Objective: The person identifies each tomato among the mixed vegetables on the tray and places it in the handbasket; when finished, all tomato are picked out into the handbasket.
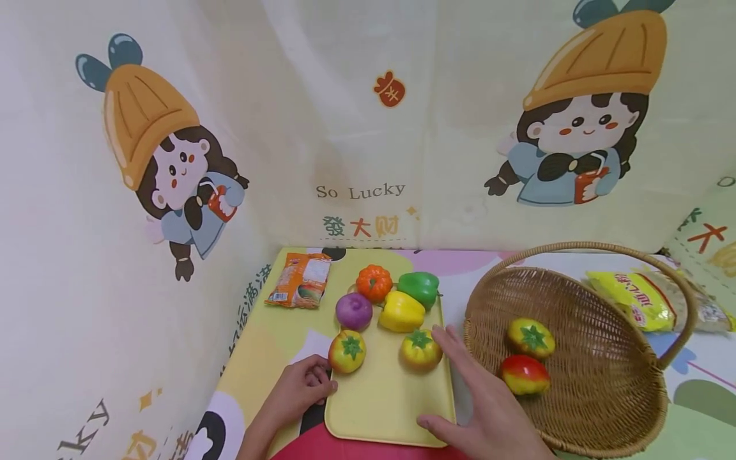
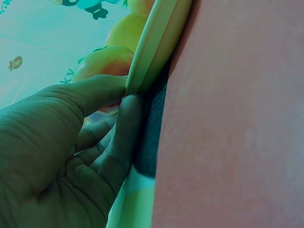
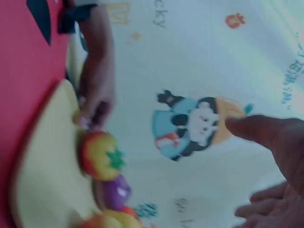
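Note:
A pale yellow tray (image 1: 385,409) lies before me. My left hand (image 1: 301,390) pinches its left rim, thumb above and fingers beneath in the left wrist view. Two yellow-red fruits with green leafy tops sit on it, the left fruit (image 1: 347,351) near that hand and the right fruit (image 1: 421,349) by my right hand (image 1: 483,402). That hand, fingers spread, is over the tray's right edge and holds nothing. Behind the fruits are a yellow bell pepper (image 1: 402,312), a purple onion (image 1: 353,311), an orange pumpkin (image 1: 374,283) and a green bell pepper (image 1: 418,289).
Right of the tray, a wicker basket (image 1: 598,383) with a tall handle holds another leafy-topped fruit (image 1: 531,338) and a red-yellow fruit (image 1: 524,374). An orange packet (image 1: 301,280) lies at the back left, a yellow packet (image 1: 638,300) behind the basket. A printed cloth wall stands behind.

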`<state>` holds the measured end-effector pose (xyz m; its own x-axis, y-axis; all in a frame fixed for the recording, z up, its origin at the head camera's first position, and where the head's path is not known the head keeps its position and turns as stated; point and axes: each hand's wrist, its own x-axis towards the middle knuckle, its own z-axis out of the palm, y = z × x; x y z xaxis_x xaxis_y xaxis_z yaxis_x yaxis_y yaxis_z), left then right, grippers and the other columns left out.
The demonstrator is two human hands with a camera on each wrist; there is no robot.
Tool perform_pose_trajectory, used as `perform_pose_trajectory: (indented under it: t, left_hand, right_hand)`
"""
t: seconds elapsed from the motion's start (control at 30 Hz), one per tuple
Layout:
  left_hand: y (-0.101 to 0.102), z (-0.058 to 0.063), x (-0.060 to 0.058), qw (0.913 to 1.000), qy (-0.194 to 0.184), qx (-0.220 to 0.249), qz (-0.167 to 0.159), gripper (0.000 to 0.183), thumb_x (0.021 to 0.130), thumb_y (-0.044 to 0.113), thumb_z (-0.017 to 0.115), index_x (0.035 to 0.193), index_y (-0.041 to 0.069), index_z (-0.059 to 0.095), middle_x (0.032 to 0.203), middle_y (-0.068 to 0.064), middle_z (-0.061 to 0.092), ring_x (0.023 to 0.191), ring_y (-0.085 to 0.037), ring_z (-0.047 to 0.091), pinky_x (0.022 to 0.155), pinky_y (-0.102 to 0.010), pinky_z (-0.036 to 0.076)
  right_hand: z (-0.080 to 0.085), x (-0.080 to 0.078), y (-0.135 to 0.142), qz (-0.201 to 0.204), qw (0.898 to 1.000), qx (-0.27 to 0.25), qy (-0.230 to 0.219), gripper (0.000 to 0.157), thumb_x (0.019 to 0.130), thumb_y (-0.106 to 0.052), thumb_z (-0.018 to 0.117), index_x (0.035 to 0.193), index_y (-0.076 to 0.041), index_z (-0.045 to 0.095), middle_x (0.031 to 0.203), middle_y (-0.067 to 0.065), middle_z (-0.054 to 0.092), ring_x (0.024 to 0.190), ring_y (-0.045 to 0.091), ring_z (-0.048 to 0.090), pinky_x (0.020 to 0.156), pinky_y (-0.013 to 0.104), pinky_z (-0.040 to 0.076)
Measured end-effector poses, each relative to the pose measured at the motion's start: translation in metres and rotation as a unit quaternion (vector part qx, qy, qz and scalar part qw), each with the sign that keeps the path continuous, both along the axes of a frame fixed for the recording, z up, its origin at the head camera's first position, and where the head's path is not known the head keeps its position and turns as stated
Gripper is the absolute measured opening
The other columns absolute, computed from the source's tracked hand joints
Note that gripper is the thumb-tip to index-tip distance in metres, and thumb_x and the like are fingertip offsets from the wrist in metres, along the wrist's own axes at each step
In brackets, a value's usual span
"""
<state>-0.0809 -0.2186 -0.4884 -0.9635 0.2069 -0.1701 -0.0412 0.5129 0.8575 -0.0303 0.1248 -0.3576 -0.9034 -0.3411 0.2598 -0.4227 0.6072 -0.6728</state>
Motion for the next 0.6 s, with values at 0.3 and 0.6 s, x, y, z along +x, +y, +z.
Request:
perform_pose_trajectory:
  t: [0.3, 0.6]
  left_hand:
    - [0.001, 0.002, 0.002, 1.0000, 0.008, 0.006, 0.003, 0.035, 0.086, 0.028, 0.077, 0.108, 0.004, 0.062, 0.078, 0.000, 0.063, 0.058, -0.018, 0.062, 0.059, -0.028, 0.052]
    - [-0.001, -0.001, 0.001, 0.9999, 0.010, -0.003, -0.005, 0.035, 0.087, 0.030, 0.076, 0.108, 0.006, 0.061, 0.078, 0.001, 0.063, 0.059, -0.018, 0.062, 0.061, -0.028, 0.052]
  right_hand:
    - [-0.070, -0.025, -0.047, -0.067, 0.994, -0.069, -0.050, 0.112, 0.073, -0.035, 0.089, 0.158, -0.016, 0.020, 0.161, 0.008, 0.020, 0.147, 0.031, 0.016, 0.109, 0.055, 0.027]
    - [-0.113, -0.048, -0.053, -0.134, 0.988, -0.083, -0.006, 0.103, 0.079, -0.024, 0.085, 0.157, -0.006, 0.021, 0.160, 0.012, 0.023, 0.147, 0.038, 0.012, 0.112, 0.055, 0.021]
